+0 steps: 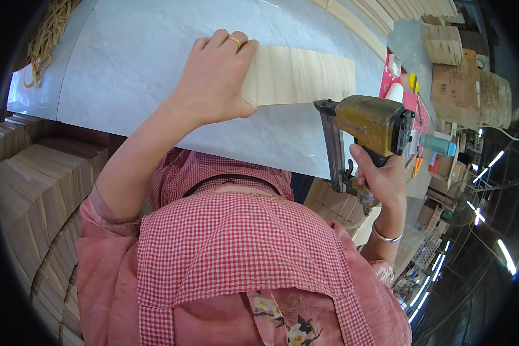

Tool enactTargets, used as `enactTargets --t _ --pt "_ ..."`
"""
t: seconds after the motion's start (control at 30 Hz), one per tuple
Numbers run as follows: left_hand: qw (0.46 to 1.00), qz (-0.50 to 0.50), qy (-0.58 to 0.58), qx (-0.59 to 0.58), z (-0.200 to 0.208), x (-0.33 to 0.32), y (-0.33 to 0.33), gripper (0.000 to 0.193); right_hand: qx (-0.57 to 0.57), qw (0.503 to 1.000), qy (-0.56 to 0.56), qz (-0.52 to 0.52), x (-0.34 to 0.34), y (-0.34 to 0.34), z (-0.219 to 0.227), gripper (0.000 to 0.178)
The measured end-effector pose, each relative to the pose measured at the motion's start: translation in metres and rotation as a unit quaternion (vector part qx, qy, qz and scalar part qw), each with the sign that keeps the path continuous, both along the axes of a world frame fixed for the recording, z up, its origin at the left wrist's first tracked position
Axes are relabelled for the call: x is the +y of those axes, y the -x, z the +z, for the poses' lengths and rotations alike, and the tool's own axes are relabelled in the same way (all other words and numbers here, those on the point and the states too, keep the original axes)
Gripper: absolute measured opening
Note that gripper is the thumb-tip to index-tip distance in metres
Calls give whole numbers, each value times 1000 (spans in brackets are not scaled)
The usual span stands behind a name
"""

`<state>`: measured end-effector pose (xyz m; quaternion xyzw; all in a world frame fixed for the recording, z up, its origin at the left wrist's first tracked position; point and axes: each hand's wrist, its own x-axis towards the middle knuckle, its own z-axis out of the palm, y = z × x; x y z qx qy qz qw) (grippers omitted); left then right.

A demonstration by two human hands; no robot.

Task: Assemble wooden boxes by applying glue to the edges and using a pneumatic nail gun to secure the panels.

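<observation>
A pale wooden board point(305, 75) lies on the grey-white tabletop point(138, 52). My left hand point(219, 75) grips its left end, fingers over the far edge and thumb at the near edge. My right hand point(382, 176) is wrapped round the handle of a yellow-and-black nail gun point(368, 120). The gun's nose is at the board's near right corner; whether it touches the wood I cannot tell. Its long magazine slants down toward the table's near edge.
Tan rubber bands point(47, 40) hang at the far left. Stacked wooden boards point(40, 196) stand at my left, with more wood strips point(363, 20) along the table's far side. Right of the table are a teal bottle-like object point(438, 144), a yellow tape roll point(413, 82) and cardboard boxes point(455, 86).
</observation>
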<state>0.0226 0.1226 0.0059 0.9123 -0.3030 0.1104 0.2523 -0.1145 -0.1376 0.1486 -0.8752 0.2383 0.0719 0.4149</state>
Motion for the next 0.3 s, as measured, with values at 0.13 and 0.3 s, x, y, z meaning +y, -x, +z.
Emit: enactTargets --t 0.13,0.3 --pt "1000 1 11 -8 -3 0 0 74 12 1000 -5 -2 4 -1 -1 26" --pt "999 -2 32 -4 -6 0 0 74 17 998 -42 -49 12 2 -4 27"
